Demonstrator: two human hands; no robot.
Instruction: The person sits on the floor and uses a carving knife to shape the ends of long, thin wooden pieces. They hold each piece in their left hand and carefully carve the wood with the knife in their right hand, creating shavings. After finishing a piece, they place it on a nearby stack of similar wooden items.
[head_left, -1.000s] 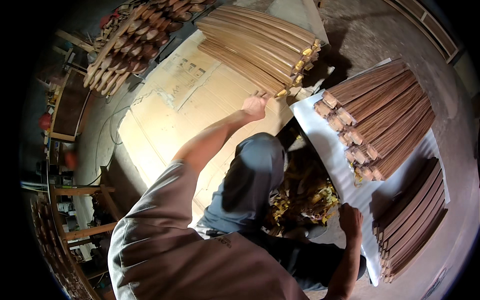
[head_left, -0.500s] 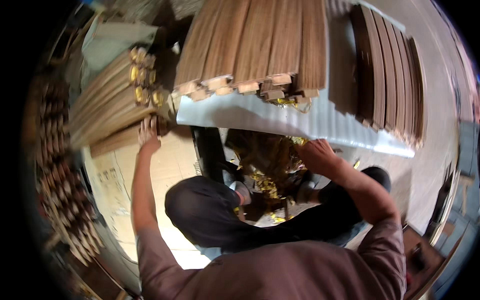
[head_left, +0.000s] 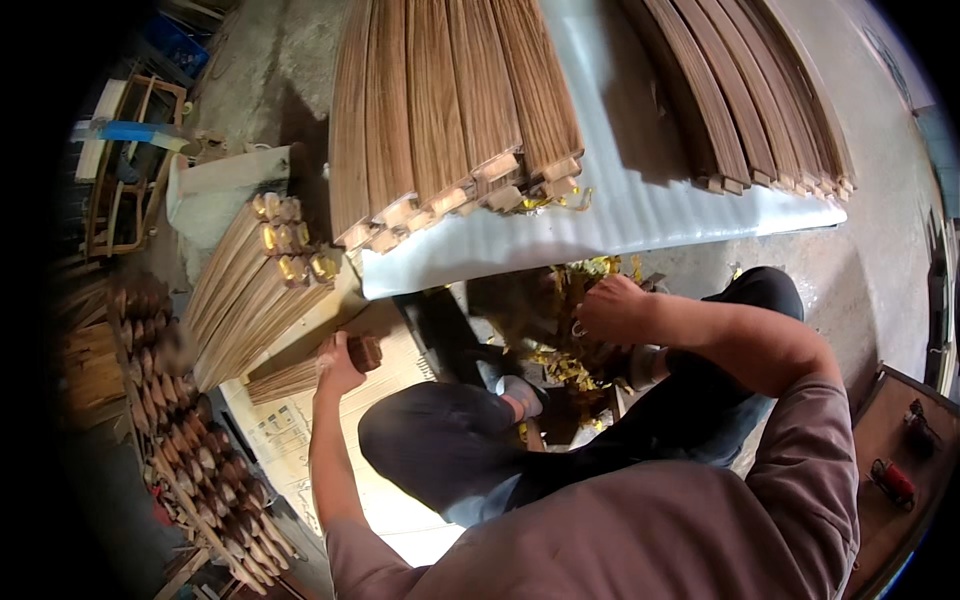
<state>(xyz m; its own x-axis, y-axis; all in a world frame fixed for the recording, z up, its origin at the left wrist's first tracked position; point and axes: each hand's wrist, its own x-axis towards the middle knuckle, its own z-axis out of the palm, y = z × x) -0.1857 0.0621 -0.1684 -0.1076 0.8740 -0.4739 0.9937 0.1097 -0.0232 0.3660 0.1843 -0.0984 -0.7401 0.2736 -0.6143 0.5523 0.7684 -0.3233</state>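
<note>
My left hand is wrapped round the end of a brown wooden strip, low at the left above the cardboard. The strip's dark end sticks out past my fingers. Just beyond lies a stack of wooden strips, some with yellow tape at their ends. My right hand is closed over a heap of crumpled yellow tape scraps between my legs. Whatever its fingers pinch is hidden.
A table padded with white foam carries wooden slats and a second row of curved slats to the right. Printed cardboard lies at my left, beside a rack of pointed wooden pieces. A tray stands at the right.
My left hand has drawn the end of the wooden strip away from the stack, toward me. My right hand stays over the tape scraps. The whole view has shifted.
</note>
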